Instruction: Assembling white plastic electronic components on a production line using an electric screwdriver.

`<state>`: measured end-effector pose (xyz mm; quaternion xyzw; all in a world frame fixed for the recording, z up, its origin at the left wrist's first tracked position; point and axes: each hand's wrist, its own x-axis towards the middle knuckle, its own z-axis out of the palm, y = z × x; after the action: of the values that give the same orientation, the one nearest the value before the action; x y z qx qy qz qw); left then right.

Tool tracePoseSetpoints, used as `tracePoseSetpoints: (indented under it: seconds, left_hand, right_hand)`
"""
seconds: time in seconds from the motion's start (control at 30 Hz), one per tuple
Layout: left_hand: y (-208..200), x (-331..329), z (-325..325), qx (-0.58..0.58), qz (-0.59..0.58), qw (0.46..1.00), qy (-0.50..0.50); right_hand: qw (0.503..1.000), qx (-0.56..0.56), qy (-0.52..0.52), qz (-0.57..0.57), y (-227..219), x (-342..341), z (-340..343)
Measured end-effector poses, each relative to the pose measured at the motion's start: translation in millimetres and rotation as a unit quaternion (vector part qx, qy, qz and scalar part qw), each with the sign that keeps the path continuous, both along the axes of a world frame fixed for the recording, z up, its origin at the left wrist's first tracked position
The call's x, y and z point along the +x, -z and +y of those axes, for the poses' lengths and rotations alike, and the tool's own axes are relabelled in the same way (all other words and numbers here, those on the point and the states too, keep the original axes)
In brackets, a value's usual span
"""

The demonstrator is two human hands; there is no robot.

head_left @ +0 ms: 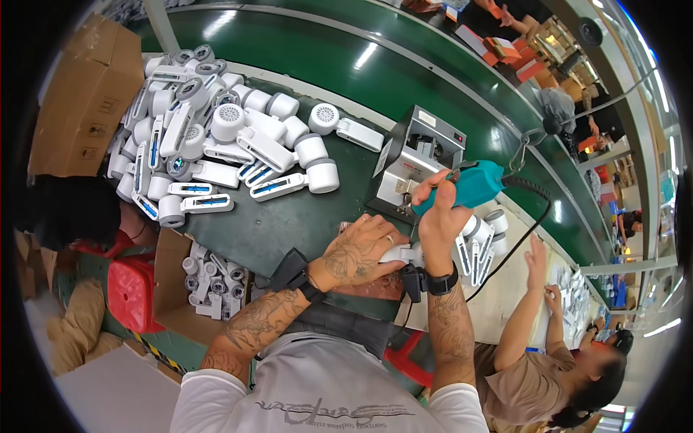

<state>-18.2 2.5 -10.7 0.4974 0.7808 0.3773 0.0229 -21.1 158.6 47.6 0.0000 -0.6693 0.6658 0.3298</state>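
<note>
My right hand (442,220) is wrapped round a teal electric screwdriver (469,186), its bit pointing down and a coiled black cable running off its back. Below it, my left hand (363,251) presses on a white plastic unit (402,254) on the bench, mostly hidden under the fingers. It looks like the white hair-dryer-shaped units (261,148) heaped at the left, with round grilled heads and slotted handles, some showing blue strips inside. Just beyond the right hand stands a grey metal screw feeder (417,162).
A cardboard box (90,94) stands at the far left, and another box (170,289) of white parts sits beside a red stool (135,294). More white units (478,245) lie at the right. A green conveyor belt (303,43) runs behind. A co-worker (534,361) sits at the right.
</note>
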Motion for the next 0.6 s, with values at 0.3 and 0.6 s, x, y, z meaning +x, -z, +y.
tracePoseSetpoints:
  seconds: [0.3,0.6]
  left_hand:
    - [6,0,1,-0.001,0.001,1.000,-0.005]
    - [5,1,2,0.000,-0.002,1.000,-0.010]
  right_hand:
    - [0.996,-0.091,0.004,-0.021,-7,52,1]
    - [0.996,-0.082,-0.013,-0.026,0,56,3]
